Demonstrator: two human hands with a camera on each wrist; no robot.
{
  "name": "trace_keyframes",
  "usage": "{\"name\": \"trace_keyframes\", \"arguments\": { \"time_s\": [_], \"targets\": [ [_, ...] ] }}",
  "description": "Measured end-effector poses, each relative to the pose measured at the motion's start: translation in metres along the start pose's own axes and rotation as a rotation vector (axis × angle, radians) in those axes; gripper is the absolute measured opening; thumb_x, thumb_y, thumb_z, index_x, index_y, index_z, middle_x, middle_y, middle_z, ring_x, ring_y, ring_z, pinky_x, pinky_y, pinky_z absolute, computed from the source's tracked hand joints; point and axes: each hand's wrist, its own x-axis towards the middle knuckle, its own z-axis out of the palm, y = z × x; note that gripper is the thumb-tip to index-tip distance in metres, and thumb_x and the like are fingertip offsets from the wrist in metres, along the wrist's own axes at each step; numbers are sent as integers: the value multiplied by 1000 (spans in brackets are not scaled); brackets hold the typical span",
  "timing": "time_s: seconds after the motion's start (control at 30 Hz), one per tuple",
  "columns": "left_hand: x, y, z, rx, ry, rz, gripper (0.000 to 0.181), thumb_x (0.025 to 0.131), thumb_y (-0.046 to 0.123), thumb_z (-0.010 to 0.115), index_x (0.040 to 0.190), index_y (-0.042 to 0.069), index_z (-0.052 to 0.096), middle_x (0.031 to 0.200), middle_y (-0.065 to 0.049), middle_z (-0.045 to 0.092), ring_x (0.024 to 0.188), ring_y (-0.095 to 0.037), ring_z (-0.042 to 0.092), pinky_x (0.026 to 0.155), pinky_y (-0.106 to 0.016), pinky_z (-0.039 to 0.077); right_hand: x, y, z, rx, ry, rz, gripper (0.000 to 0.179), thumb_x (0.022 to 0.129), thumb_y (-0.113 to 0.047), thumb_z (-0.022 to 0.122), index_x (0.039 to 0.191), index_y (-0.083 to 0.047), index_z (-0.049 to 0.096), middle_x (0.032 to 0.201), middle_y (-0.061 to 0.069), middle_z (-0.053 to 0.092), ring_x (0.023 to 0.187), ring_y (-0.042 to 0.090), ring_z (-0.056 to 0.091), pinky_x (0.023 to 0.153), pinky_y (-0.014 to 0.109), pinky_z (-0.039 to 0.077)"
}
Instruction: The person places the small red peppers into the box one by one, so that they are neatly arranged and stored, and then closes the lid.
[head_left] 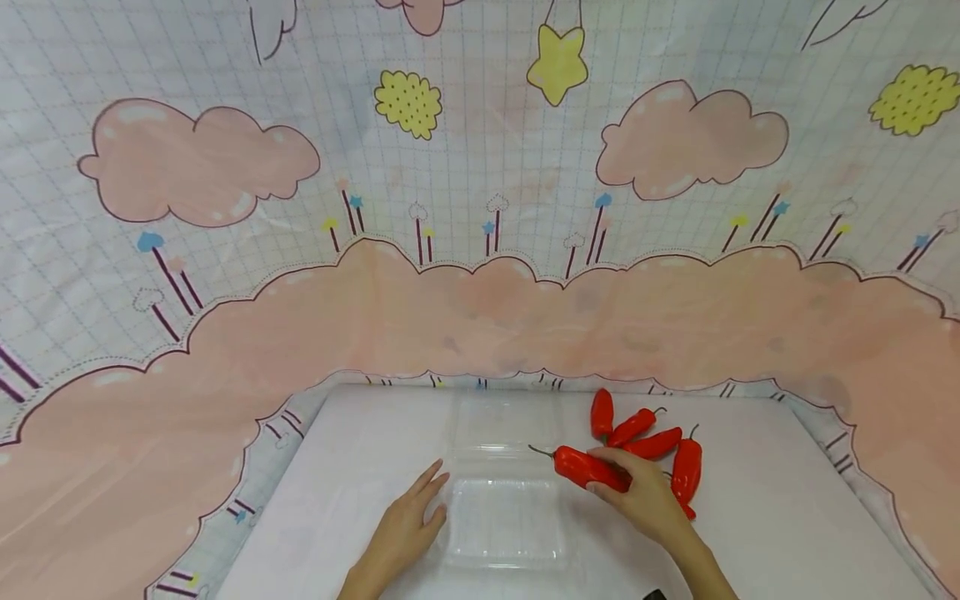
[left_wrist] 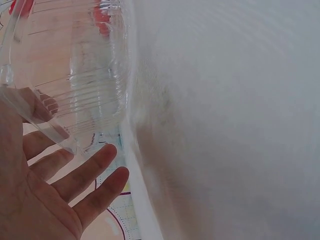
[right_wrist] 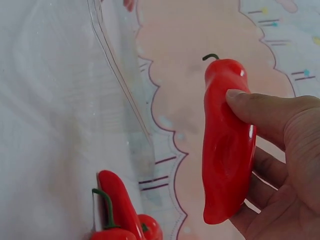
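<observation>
My right hand (head_left: 648, 500) pinches a red chili pepper (head_left: 581, 468) between thumb and fingers, its green stem pointing left toward the clear plastic box. In the right wrist view the glossy pepper (right_wrist: 227, 150) has the thumb laid across its upper part. The clear box (head_left: 510, 521) stands with its hinged lid (head_left: 506, 421) laid back behind it. At the box's left side is my left hand (head_left: 401, 529), fingers extended and holding nothing. Its spread fingers (left_wrist: 92, 175) show beside the box's ribbed wall (left_wrist: 95, 90) in the left wrist view.
Several more red peppers (head_left: 686, 471) lie loosely grouped behind and right of my right hand on the white table (head_left: 780, 517). A patterned cloth (head_left: 480, 325) with pink clouds stretches beyond the table. A small dark object (head_left: 655, 595) shows at the bottom edge.
</observation>
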Motion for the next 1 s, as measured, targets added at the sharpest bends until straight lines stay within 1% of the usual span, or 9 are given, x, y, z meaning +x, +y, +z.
{"name": "trace_keyframes", "arguments": {
  "time_s": [0.13,0.2,0.43,0.7,1.0],
  "targets": [
    [1,1,0,0,2,-5,46,92,19,64,136,12,58,154,-1,44,122,-31,62,98,-50,52,1,-7,6,20,-7,-4,46,76,-25,84,120,-25,68,115,-3,70,102,17,60,86,35,56],
    [2,1,0,1,-3,-9,46,92,19,63,137,12,57,154,-1,44,125,-32,59,98,-50,52,2,-10,9,26,-13,-9,45,76,-26,84,119,-26,69,113,-5,70,100,15,60,84,33,56],
    [2,0,0,-1,-25,-11,45,93,19,62,137,10,57,155,-3,43,123,-33,60,97,-51,52,4,-18,24,51,-36,-35,43,76,-25,84,117,-26,70,110,-8,71,98,12,60,84,30,55],
    [3,1,0,3,-18,-14,45,92,19,63,136,11,58,154,-3,44,124,-32,60,98,-49,52,11,-23,40,60,-70,-76,43,77,-26,83,118,-25,69,113,-7,71,101,15,61,87,33,54],
    [4,1,0,-3,-22,-23,45,92,19,63,136,11,57,155,-3,44,125,-33,59,99,-50,52,16,-35,47,68,-110,-121,44,80,-26,81,121,-23,68,116,-5,70,103,16,62,90,39,55]
  ]
}}
